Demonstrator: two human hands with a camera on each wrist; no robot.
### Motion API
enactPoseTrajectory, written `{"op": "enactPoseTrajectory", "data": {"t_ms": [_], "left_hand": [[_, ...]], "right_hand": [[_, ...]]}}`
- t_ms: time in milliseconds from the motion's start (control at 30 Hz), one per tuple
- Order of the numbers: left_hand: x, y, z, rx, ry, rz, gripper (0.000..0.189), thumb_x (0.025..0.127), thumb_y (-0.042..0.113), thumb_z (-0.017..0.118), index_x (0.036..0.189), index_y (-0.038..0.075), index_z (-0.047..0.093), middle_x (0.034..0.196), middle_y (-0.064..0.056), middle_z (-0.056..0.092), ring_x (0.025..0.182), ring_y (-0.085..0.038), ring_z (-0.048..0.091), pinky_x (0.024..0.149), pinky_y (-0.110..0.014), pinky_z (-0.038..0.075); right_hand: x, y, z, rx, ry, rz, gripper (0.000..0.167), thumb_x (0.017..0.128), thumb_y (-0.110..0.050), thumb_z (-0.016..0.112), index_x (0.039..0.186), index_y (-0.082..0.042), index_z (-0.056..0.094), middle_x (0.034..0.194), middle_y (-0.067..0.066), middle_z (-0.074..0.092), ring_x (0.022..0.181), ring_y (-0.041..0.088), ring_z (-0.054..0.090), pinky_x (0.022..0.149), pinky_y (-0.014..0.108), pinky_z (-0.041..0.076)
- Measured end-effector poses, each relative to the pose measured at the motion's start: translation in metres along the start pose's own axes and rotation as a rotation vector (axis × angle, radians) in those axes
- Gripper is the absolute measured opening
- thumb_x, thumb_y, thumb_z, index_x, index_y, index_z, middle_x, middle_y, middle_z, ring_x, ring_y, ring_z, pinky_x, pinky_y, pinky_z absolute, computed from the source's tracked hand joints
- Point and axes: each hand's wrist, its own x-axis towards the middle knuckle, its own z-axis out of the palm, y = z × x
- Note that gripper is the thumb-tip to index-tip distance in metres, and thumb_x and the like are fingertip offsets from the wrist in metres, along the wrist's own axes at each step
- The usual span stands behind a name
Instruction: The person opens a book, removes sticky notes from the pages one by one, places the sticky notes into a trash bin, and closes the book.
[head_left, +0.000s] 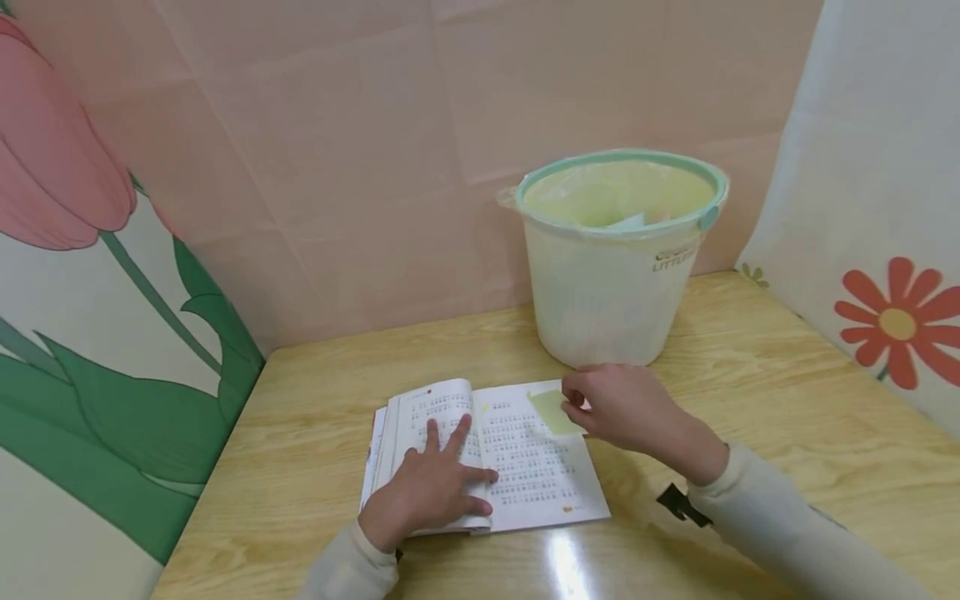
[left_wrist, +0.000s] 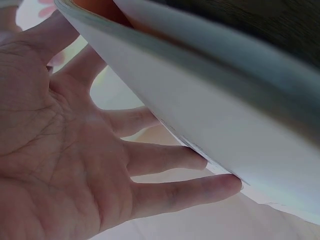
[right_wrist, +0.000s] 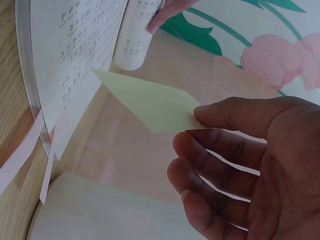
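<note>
An open book [head_left: 536, 492] with printed text lies on the wooden table, its left pages bulging up near the spine. My left hand [head_left: 435, 487] rests on the left page with fingers spread wide, fingertips reaching over the gutter. In the left wrist view those straight fingers [left_wrist: 175, 200] touch the page along its surface. Above the right page's upper corner, my right hand [head_left: 626, 412] pinches a pale yellow-green sticky note [right_wrist: 150, 102] between thumb and index finger. The note hangs over the page, one corner pointing away from the fingers; the other fingers curl loosely beneath.
Behind the book stands a whitish bucket [head_left: 607, 292] with a mint rim and a bag liner, paper scraps inside. Pink strips [right_wrist: 49, 170] stick out from the book's edge. A pink cloth [head_left: 360, 183] backs the wooden table [head_left: 300, 433]; flower-printed sheets flank both sides.
</note>
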Motion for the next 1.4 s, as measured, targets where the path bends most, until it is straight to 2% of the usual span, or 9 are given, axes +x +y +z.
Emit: {"op": "enactPoseTrajectory", "data": {"t_ms": [300,567,800,1067,1400], "left_hand": [[-0.001,0.000,0.000,0.011,0.009,0.008,0.042,0.086,0.061,0.064,0.126,0.050,0.064,0.167,-0.014,0.015,0.142,-0.064,0.020,0.089,-0.068,0.046],[0.003,0.000,0.000,0.008,0.008,0.010,0.042,0.086,0.061,0.063,0.127,0.049,0.064,0.167,-0.015,0.014,0.142,-0.064,0.019,0.089,-0.067,0.046],[0.002,-0.002,0.000,0.002,-0.011,-0.002,0.043,0.086,0.061,0.063,0.127,0.049,0.064,0.168,-0.014,0.013,0.143,-0.064,0.018,0.090,-0.068,0.045],[0.003,-0.002,-0.002,0.004,-0.018,0.000,0.043,0.086,0.062,0.063,0.127,0.049,0.063,0.168,-0.014,0.012,0.143,-0.064,0.017,0.093,-0.069,0.044],[0.002,-0.002,0.000,0.006,-0.014,0.006,0.043,0.086,0.062,0.062,0.127,0.049,0.064,0.168,-0.014,0.012,0.143,-0.063,0.017,0.091,-0.069,0.045]], "right_hand": [[0.002,-0.003,0.001,0.023,0.031,-0.023,0.016,0.085,-0.023,0.074,0.072,-0.024,0.063,0.067,-0.013,0.060,0.054,0.005,0.043,0.047,0.022,0.034],[0.009,-0.001,-0.014,0.018,0.052,-0.045,0.015,0.085,-0.023,0.075,0.074,-0.021,0.065,0.069,-0.010,0.061,0.056,0.005,0.046,0.051,0.023,0.039],[0.019,0.004,-0.043,-0.002,0.122,-0.063,0.013,0.086,-0.024,0.075,0.077,-0.020,0.066,0.074,-0.007,0.065,0.058,0.008,0.051,0.051,0.026,0.040],[0.027,0.009,-0.084,-0.022,0.290,-0.117,0.011,0.087,-0.024,0.073,0.079,-0.020,0.067,0.075,-0.004,0.068,0.066,0.011,0.063,0.055,0.032,0.048],[0.034,0.016,-0.122,-0.028,0.336,-0.086,0.012,0.088,-0.021,0.074,0.080,-0.018,0.065,0.077,-0.003,0.069,0.068,0.013,0.064,0.056,0.032,0.045]]}}
